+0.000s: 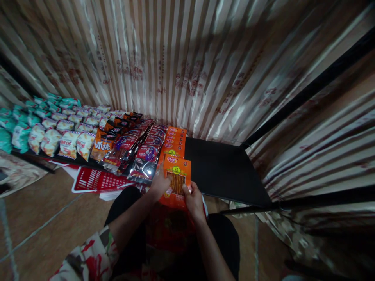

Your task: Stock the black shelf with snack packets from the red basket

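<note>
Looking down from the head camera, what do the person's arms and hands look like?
The left hand and right hand are gloveless. A cream floral sleeve, printed red and green, leaves much of the left forearm bare; the right forearm is bare as far as it shows.

The left hand [159, 184] and right hand [194, 201] cover parts of the side edges of the orange snack packet [177, 183], which itself hides the lower part of the orange packet row [177, 136], and its smallest print cannot be read. The left picture edge cuts off the outermost teal bags [4, 140], while the black shelf [225, 168] covers the upper part of the red-and-white sheet [95, 179]. Between the knees, a dark red shape [172, 230] is too dim to identify.
</note>
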`<state>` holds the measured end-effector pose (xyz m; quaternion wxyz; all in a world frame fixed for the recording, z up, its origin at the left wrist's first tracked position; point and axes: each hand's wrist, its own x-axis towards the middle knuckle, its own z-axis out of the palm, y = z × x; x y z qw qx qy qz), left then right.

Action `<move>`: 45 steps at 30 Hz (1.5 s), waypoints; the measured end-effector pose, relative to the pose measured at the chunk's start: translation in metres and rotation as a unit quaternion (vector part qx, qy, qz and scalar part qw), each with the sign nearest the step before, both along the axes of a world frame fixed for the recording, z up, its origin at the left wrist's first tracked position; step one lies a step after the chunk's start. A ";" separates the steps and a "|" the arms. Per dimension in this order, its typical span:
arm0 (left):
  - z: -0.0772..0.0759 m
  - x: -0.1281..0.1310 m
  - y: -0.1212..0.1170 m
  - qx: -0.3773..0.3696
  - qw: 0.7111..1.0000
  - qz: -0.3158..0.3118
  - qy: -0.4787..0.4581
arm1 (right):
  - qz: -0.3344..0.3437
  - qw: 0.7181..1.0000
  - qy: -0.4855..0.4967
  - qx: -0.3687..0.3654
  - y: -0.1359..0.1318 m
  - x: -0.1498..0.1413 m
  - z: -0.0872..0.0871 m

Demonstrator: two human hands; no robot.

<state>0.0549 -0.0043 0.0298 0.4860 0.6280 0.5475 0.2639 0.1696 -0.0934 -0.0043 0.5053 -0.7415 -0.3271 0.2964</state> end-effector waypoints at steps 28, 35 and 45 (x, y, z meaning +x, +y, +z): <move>0.000 0.024 0.030 0.120 0.956 -0.105 0.248 | 0.017 0.991 -0.119 -0.060 0.073 0.010 -0.014; -0.005 0.039 0.045 0.150 0.948 -0.136 0.244 | 0.023 0.993 -0.103 -0.052 0.078 0.013 -0.012; -0.013 0.049 0.065 0.165 0.934 -0.157 0.275 | 0.031 0.995 -0.076 -0.054 0.081 0.012 -0.009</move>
